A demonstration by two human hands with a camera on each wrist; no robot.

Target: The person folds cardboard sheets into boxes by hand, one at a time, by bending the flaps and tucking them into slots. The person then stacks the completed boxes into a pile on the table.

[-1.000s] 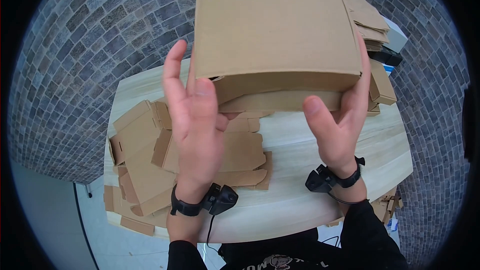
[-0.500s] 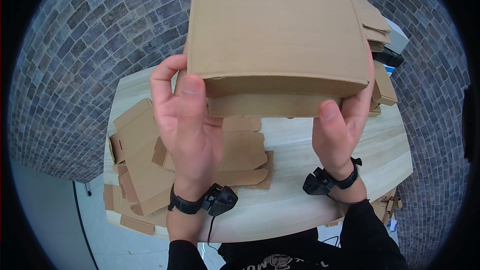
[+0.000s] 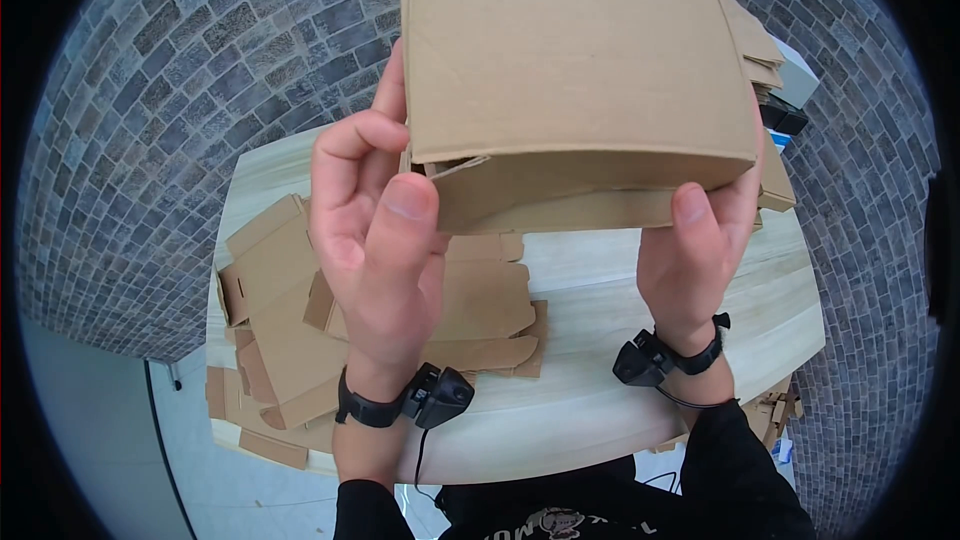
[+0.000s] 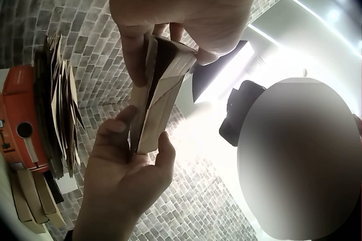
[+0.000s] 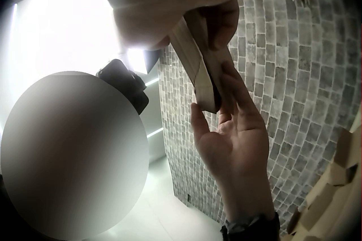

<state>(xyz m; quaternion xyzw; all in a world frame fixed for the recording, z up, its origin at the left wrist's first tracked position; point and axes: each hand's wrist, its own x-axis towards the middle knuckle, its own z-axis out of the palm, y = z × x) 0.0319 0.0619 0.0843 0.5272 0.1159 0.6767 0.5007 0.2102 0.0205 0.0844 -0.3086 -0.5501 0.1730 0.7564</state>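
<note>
A person holds one folded cardboard box point(image 3: 575, 70) up in the air with both hands. The box is above the wooden table point(image 3: 640, 370), not touching it. The left hand point(image 3: 375, 240) grasps the box's left end, with the thumb on the near side and the fingers curled behind the corner. The right hand point(image 3: 700, 240) grasps the box's right end, with the thumb pressed on the lower near edge and the fingers behind. The box sits between the two hands, and its near flap is open a little at the left corner.

I count one box in the hands and two hands.

Below the box, many flat cardboard pieces point(image 3: 280, 310) lie on the table in a loose pile; I cannot count them. Behind the box, to its right, a stack of flat cardboard point(image 3: 770, 50) shows, with an orange machine point(image 4: 20, 116) beside it. The box hides most of that stack from above. A grey brick floor point(image 3: 180, 90) lies all around the table. Each wrist wears a black band with a small camera point(image 3: 440, 395).
</note>
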